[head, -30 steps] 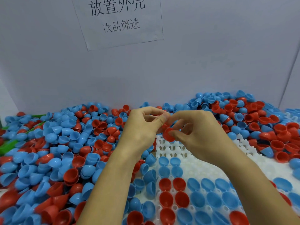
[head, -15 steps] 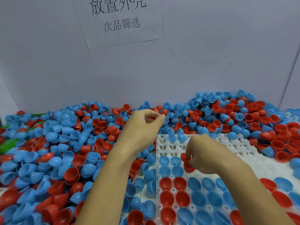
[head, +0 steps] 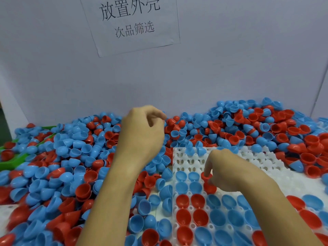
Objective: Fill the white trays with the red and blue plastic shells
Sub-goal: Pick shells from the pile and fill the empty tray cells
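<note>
A white tray [head: 259, 161] with rows of cup holes lies at the lower right. Its near rows hold blue shells [head: 182, 175] and red shells [head: 183, 201], open side up, while the far rows are bare. My right hand [head: 232, 172] is low over the tray and pinches a red shell [head: 210, 188] at the third column, with another red shell [head: 205, 175] under its fingertips. My left hand [head: 143, 134] hovers over the loose pile [head: 71, 157] of red and blue shells. Its fingers are loosely curled and nothing shows in them.
Loose shells are heaped all around the tray, highest at the back right [head: 266, 125]. A green plastic piece [head: 13, 163] sticks out at the far left. A grey wall with a paper sign [head: 133, 23] closes off the back.
The hands, which met on a red shell above the tray's far edge, have parted. My right hand came down to the tray with the red shell. My left hand drifted back over the pile.
</note>
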Demonstrator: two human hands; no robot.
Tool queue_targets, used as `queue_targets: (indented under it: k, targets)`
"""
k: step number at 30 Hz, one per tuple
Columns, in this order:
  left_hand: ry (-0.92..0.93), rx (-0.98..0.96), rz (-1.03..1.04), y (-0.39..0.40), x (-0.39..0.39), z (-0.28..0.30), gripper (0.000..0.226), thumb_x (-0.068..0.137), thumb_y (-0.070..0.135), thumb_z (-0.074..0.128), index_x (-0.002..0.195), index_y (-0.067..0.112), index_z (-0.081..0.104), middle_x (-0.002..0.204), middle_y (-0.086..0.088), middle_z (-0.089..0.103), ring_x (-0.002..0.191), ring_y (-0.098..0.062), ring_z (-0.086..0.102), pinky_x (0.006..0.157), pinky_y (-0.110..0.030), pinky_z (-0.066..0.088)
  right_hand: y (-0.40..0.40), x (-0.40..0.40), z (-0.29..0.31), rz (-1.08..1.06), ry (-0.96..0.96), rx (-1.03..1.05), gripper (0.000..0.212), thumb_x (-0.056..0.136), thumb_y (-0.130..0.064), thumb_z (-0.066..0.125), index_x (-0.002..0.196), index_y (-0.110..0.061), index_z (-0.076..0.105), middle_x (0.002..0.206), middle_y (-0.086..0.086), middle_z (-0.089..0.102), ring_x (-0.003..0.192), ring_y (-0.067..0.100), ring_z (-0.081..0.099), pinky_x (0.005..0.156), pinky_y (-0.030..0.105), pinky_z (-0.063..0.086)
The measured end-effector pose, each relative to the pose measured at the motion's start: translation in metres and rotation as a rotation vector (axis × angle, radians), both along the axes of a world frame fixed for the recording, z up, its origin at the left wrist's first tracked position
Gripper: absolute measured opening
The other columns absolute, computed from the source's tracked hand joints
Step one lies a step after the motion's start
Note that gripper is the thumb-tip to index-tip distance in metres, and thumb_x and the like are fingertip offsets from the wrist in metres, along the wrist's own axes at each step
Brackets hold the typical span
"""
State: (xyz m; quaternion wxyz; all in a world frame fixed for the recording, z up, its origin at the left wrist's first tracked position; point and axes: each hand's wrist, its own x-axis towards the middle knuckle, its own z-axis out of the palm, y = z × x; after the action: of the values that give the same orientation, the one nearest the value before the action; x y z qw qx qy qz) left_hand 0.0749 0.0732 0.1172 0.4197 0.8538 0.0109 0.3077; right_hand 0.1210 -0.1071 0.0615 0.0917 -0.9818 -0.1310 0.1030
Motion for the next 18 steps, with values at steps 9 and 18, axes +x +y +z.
queue_targets:
  k: [9, 18]
  targets:
    - [0.170, 0.100, 0.078, 0.022, 0.031, 0.022, 0.034, 0.091, -0.003, 0.045, 0.081, 0.020, 0.068, 0.084, -0.005, 0.074, 0.073, -0.023, 0.072, 0.069, -0.040, 0.063, -0.003, -0.006, 0.017, 0.009, -0.075, 0.098, 0.016, 0.090, -0.014, 0.065, 0.103, -0.014, 0.075, 0.106, 0.007, 0.072, 0.093, 0.024, 0.070, 0.083, 0.040, 0.060]
    - [1.042, 0.781, -0.200, 0.049, 0.099, -0.045, 0.096, 0.080, 0.041, 0.083, 0.155, 0.040, 0.023, 0.160, -0.008, 0.025, 0.138, -0.033, 0.043, 0.109, -0.048, 0.045, -0.008, -0.015, 0.028, 0.042, -0.038, 0.167, 0.027, 0.096, -0.028, 0.062, 0.123, -0.028, 0.065, 0.123, -0.001, 0.064, 0.101, 0.020, 0.065, 0.089, 0.037, 0.056]
